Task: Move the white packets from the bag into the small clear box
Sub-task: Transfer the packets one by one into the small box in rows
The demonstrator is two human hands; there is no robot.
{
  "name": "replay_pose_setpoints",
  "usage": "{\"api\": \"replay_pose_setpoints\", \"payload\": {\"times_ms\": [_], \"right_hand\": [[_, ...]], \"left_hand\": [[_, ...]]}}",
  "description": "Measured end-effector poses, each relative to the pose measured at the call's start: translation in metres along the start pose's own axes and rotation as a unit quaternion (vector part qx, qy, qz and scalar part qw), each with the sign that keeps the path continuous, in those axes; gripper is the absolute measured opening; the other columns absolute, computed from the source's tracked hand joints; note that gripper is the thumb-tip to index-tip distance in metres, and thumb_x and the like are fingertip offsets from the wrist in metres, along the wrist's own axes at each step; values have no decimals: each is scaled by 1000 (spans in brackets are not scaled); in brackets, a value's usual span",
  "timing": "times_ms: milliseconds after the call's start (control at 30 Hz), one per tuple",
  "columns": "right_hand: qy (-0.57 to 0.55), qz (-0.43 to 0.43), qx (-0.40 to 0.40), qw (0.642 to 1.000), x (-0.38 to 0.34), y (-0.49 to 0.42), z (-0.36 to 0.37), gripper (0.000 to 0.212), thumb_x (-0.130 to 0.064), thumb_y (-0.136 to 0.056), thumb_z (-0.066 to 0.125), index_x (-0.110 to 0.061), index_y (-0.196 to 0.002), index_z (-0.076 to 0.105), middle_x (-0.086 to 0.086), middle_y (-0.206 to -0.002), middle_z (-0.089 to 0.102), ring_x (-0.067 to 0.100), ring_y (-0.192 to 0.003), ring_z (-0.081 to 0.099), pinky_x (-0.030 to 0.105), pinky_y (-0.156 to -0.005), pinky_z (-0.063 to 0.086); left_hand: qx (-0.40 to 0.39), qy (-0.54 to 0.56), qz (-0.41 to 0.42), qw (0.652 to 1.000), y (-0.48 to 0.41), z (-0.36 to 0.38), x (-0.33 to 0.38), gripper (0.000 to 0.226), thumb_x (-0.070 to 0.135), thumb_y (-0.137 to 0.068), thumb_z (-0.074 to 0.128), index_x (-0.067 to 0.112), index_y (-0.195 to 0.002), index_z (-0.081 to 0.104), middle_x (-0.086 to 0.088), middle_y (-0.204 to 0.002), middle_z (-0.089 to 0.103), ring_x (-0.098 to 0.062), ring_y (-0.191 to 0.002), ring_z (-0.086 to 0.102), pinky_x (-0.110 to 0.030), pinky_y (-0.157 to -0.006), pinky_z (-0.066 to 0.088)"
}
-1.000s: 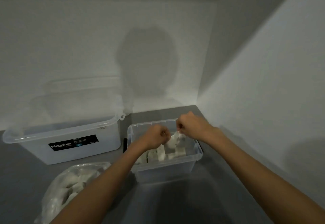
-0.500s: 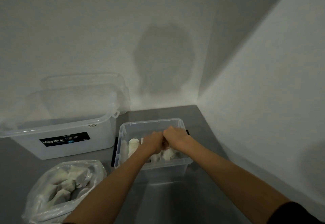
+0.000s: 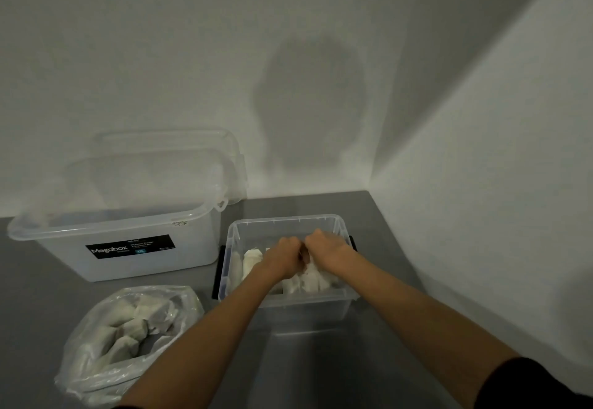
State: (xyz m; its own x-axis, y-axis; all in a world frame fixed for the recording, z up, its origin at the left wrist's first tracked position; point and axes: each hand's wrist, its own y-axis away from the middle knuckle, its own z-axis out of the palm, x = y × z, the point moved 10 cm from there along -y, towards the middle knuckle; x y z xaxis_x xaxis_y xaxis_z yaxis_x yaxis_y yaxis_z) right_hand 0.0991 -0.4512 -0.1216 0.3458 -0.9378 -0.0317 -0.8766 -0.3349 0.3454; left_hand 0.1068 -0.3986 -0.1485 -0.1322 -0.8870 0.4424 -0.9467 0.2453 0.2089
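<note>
1. White packets (image 3: 252,261) already lie in the small clear box (image 3: 337,299), several standing in a row at its 9 o'clock side and more bunched toward 5 o'clock; that part of the job looks done.
2. Plenty remains: the bag (image 3: 96,373), at 8 o'clock from the box, holds a heap of packets (image 3: 128,325).
3. Both hands are down inside the box, touching each other near its middle. The left hand (image 3: 284,256) is curled closed, the right hand (image 3: 324,249) likewise; whether either pinches a packet cannot be told, since the fingers hide it.
4. Packets just below the hands, at 6 o'clock from the knuckles, touch or nearly touch them.
5. A large lidded tub (image 3: 128,241) sits at 9 o'clock, apparently uninvolved.
</note>
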Motion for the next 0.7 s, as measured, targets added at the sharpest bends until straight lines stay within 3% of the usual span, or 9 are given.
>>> {"api": "replay_pose_setpoints", "payload": {"times_ms": [100, 267, 367, 500, 600, 700], "right_hand": [[7, -8, 16, 1000, -1, 3, -15, 30, 9, -93, 43, 3, -118, 58, 21, -124, 55, 35, -106, 61, 35, -83, 49], [1, -10, 71, 997, -1, 10, -55, 20, 1, -93, 46, -2, -107, 60, 18, -113, 55, 31, -81, 58, 36, -72, 50], [-41, -18, 101, 994, -12, 16, -81, 19, -7, -92, 50, -7, -104, 65, 17, -113, 56, 34, -88, 62, 42, -79, 54], [-83, -53, 135, 986, -52, 29, -107, 15, -11, -89, 58, -11, -98, 69, 11, -104, 65, 26, -88, 64, 35, -79, 54], [-102, -87, 143, 981, -98, 39, -116, 15, -17, -90, 59, -15, -101, 69, 7, -104, 65, 23, -91, 63, 39, -83, 54], [-111, -123, 140, 976, -150, 41, -114, 15, -20, -89, 60, -18, -101, 69, 4, -103, 65, 21, -92, 63, 39, -81, 55]], "left_hand": [[9, 21, 29, 999, 5, -17, -1, 11, 8, -85, 59, 13, -87, 68, -6, -94, 70, -23, -87, 66, -39, -83, 54], [48, 70, 80, 993, 25, -66, -1, 16, 5, -86, 58, 12, -90, 72, -4, -95, 72, -15, -85, 64, -26, -81, 52], [71, 100, 96, 988, 48, -101, -9, 16, 7, -86, 59, 14, -93, 72, -2, -94, 73, -9, -84, 63, -22, -83, 51], [98, 131, 97, 982, 85, -140, -38, 12, 14, -86, 65, 16, -95, 73, 2, -90, 71, -8, -84, 64, -21, -81, 51], [103, 146, 87, 980, 114, -155, -69, 11, 15, -86, 65, 20, -94, 72, 4, -88, 71, -8, -83, 65, -21, -80, 52], [109, 137, 65, 982, 139, -160, -104, 11, 14, -87, 65, 19, -94, 72, 8, -84, 69, -5, -79, 64, -12, -73, 48]]}}
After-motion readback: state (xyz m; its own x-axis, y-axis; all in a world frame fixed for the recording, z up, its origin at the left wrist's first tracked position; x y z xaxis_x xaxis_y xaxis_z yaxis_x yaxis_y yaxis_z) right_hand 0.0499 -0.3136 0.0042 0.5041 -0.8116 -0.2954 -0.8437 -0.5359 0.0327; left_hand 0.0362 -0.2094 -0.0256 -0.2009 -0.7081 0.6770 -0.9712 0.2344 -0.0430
